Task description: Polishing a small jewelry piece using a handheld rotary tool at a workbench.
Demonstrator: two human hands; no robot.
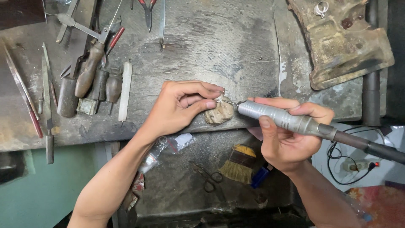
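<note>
My left hand point(182, 106) pinches a small metal piece point(221, 99) between thumb and fingers, pressed against a worn wooden bench peg point(218, 114) at the front edge of the workbench point(202, 46). My right hand point(291, 139) grips a grey rotary handpiece point(278, 118) like a pen. Its fine tip meets the small piece from the right. A dark flexible shaft point(371, 147) runs off from the handpiece to the right.
Files, gravers with wooden handles point(88, 71), a white stick point(125, 90) and pliers point(147, 12) lie at the bench's left and back. A rusty metal block point(346, 42) sits at the back right. Below the bench are a brush point(238, 164), scissors point(209, 177), plastic bags and a cable.
</note>
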